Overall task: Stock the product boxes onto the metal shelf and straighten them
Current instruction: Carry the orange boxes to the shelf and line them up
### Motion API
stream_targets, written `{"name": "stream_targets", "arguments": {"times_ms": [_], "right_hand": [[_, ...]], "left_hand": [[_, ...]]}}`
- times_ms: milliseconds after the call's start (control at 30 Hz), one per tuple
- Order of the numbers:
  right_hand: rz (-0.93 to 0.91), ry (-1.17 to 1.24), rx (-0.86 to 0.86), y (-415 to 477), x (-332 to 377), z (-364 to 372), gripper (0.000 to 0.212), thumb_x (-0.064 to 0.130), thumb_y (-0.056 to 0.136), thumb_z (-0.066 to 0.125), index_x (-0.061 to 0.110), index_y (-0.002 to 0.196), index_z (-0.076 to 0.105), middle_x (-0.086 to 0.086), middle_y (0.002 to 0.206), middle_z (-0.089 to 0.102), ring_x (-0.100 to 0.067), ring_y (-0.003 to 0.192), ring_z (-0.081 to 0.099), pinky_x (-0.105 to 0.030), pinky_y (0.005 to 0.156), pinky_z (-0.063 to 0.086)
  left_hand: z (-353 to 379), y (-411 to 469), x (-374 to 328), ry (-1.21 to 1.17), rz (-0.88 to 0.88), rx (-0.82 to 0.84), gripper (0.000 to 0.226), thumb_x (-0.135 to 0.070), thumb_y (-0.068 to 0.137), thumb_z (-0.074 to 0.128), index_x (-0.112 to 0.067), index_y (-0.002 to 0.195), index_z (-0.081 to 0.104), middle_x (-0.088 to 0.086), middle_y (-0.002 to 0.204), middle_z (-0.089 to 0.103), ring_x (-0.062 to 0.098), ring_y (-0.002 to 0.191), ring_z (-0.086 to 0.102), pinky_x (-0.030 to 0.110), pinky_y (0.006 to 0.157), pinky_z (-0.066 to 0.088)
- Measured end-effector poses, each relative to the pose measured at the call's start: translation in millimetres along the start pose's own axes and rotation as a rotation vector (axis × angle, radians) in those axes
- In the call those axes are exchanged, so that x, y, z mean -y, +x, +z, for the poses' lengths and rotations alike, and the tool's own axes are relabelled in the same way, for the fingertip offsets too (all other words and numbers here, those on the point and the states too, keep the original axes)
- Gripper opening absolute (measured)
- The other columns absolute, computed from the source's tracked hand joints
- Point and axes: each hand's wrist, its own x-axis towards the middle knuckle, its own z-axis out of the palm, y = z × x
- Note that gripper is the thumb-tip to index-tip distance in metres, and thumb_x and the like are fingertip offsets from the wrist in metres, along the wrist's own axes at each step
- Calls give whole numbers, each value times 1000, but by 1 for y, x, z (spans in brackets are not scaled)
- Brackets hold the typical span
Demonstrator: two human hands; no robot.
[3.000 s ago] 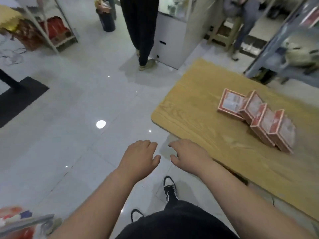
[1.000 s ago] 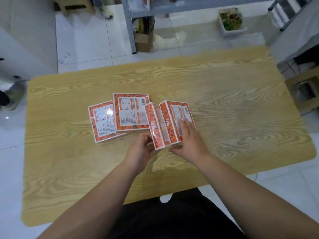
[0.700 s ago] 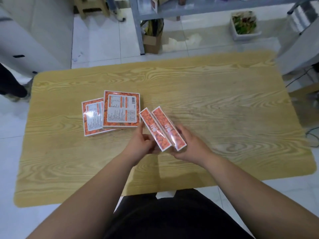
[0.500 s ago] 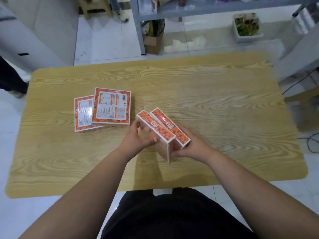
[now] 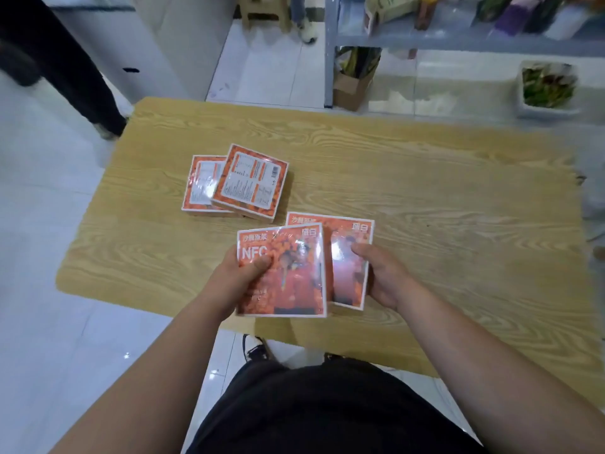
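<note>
Since half a second ago, two boxes have been turned from on-edge to faces up. The front box (image 5: 294, 273) is gripped at its left edge by the left hand (image 5: 235, 280), and the rear box (image 5: 347, 253) at its right by the right hand (image 5: 383, 276), over the tabletop's (image 5: 425, 191) near edge. A third box (image 5: 252, 181) is seen overlapping a fourth box (image 5: 199, 185) toward the left edge.

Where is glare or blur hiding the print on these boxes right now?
Head view: wrap glare whitens the middle of the rear box in the right hand and the leftmost box lying on the table; the front box in the left hand shows NFC, its lower print smeared. Head view: goods on the metal shelf blurred, table edges bowed.
</note>
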Motion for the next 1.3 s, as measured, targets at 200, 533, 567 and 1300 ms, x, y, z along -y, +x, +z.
{"name": "stream_targets", "arguments": {"times_ms": [200, 533, 567, 1300], "right_hand": [[71, -149, 38, 21, 3, 64, 54, 32, 69, 68, 8, 117, 71, -9, 100, 76, -22, 81, 72, -45, 97, 54], [117, -445, 290, 43, -49, 263, 24, 34, 63, 66, 16, 78, 73, -9, 79, 67, -24, 65, 63, -37, 71, 47], [135, -468, 338, 41, -59, 289, 17, 30, 72, 62, 17, 69, 73, -8, 75, 67, -22, 62, 63, -34, 66, 49], [246, -1250, 1041, 80, -355, 760, 22, 20, 81, 53, 19, 99, 65, -15, 92, 65, -27, 73, 62, -35, 70, 49]], "left_hand": [[-99, -37, 41, -349, -78, -213, 45, -36, 82, 77, -24, 121, 60, 14, 110, 73, 35, 94, 72, 61, 80, 57], [-268, -124, 135, -561, -143, -558, 27, -30, 86, 59, -27, 112, 61, 8, 93, 71, 25, 72, 71, 51, 71, 58], [-287, -135, 149, -580, -148, -581, 27, -30, 86, 59, -29, 113, 61, 9, 94, 72, 27, 74, 71, 55, 72, 57], [-503, -311, 342, -1057, -344, -1467, 19, -25, 92, 59, -25, 111, 62, 11, 91, 70, 14, 62, 67, 29, 55, 53]]}}
